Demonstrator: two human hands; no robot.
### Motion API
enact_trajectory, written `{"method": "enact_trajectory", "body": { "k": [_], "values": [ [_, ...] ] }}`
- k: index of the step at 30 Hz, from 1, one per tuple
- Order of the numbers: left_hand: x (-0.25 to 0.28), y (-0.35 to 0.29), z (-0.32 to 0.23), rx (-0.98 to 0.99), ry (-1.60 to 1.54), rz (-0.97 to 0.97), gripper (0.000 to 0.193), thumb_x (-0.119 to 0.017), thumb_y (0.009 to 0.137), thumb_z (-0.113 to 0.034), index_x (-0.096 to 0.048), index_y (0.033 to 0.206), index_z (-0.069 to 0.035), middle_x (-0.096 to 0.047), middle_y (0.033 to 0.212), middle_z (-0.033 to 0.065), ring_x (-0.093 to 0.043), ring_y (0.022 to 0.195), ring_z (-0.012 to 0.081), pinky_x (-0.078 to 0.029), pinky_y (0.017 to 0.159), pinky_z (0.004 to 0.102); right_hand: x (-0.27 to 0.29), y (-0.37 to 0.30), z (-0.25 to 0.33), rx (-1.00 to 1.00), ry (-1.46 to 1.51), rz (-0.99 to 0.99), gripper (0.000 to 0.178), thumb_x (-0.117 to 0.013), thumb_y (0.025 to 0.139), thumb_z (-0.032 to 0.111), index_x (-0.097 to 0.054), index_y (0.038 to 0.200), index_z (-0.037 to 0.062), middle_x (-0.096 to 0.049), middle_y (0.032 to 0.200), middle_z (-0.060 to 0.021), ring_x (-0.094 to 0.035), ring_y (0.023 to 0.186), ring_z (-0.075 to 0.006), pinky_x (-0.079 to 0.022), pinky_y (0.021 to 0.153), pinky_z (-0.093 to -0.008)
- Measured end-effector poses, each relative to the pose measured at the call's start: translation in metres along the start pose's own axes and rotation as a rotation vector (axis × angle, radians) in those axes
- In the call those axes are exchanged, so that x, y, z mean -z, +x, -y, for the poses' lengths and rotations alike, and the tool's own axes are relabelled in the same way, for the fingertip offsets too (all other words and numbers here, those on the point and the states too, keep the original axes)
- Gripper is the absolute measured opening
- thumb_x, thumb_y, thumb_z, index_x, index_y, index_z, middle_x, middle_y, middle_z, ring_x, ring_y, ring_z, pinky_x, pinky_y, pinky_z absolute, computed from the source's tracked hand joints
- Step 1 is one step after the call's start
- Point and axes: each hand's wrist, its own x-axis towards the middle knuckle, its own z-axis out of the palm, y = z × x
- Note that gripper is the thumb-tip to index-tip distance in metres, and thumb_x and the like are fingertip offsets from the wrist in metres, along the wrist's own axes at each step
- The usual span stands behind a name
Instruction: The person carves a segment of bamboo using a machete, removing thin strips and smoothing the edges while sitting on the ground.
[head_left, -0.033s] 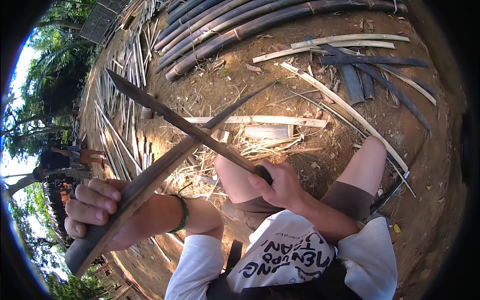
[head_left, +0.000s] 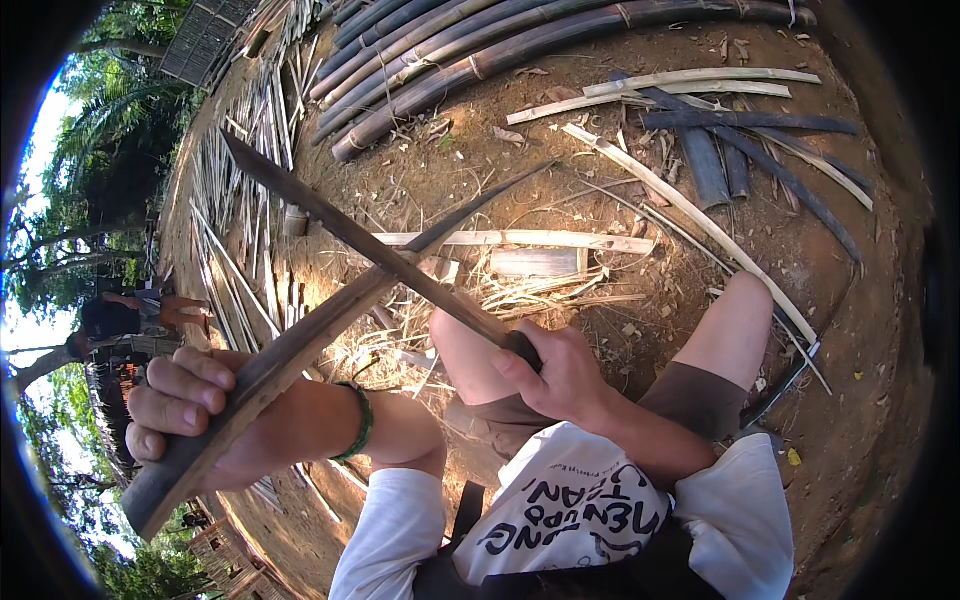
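The writing that shows stands on the front of the white shirt (head_left: 562,450) worn by the person, near in the scene and a little right of the middle, where bold black block lettering (head_left: 540,518) runs in several short rows that slant across the creased cloth. Beside these rows, on their far right side, goes a line of much smaller, thinner dark print (head_left: 612,474), too fine to make out in full. Folds bend some of the large letters, and toward the near edge of the shirt dark material cuts across the white cloth.
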Motion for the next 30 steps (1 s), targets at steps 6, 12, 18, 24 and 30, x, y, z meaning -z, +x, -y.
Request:
{"method": "enact_trajectory", "body": {
  "k": [6, 12, 18, 24, 30],
  "values": [
    [-0.009, -0.006, -0.011, 0.016, -0.028, 0.055, 0.054, -0.034, 0.101, -0.049, -0.056, 0.096, 0.000, -0.047, 0.071, 0.0092, -0.049, 0.060, 0.0222, -0.047, 0.051, 0.0342, -0.007, -0.003, -0.002, 0.064, 0.017, -0.039, 0.047, -0.062, 0.090, 0.045, -0.055, 0.078, 0.0005, -0.051, 0.053, -0.0180, -0.059, 0.051, -0.0372, -0.044, 0.047, -0.0423],
    [-0.006, -0.008, -0.008, -0.010, -0.021, 0.014, 0.048, -0.033, 0.103, -0.042, -0.055, 0.099, 0.000, -0.047, 0.071, 0.0101, -0.050, 0.062, 0.0225, -0.049, 0.053, 0.0343, 0.000, -0.004, 0.031, 0.053, -0.026, -0.034, 0.045, -0.063, 0.090, 0.043, -0.056, 0.078, 0.0002, -0.054, 0.054, -0.0180, -0.059, 0.050, -0.0379, -0.044, 0.047, -0.0433],
    [-0.027, -0.014, -0.011, -0.036, -0.002, -0.043, 0.046, -0.034, 0.102, -0.042, -0.051, 0.093, -0.001, -0.045, 0.070, 0.0091, -0.047, 0.060, 0.0210, -0.048, 0.051, 0.0336, 0.005, 0.008, -0.022, -0.213, -0.266, -0.083, 0.043, -0.061, 0.092, 0.040, -0.060, 0.076, -0.0003, -0.056, 0.055, -0.0172, -0.060, 0.051, -0.0382, -0.046, 0.050, -0.0431],
    [-0.035, -0.018, -0.013, -0.062, 0.030, -0.050, 0.045, -0.038, 0.101, -0.046, -0.050, 0.092, -0.004, -0.044, 0.069, 0.0067, -0.046, 0.058, 0.0196, -0.046, 0.050, 0.0320, 0.007, -0.003, 0.013, 0.031, -0.087, 0.045, 0.052, -0.054, 0.092, 0.051, -0.066, 0.088, 0.0007, -0.061, 0.061, -0.0191, -0.065, 0.059, -0.0381, -0.050, 0.057, -0.0471],
    [-0.039, -0.016, -0.013, -0.022, 0.022, -0.075, 0.043, -0.042, 0.100, -0.046, -0.049, 0.091, -0.005, -0.044, 0.069, 0.0059, -0.046, 0.059, 0.0184, -0.044, 0.050, 0.0312, 0.015, 0.018, -0.059, -0.339, -0.151, -0.022, 0.055, -0.051, 0.094, 0.052, -0.065, 0.086, -0.0011, -0.059, 0.058, -0.0180, -0.063, 0.058, -0.0374, -0.048, 0.056, -0.0457]
  ]
}}
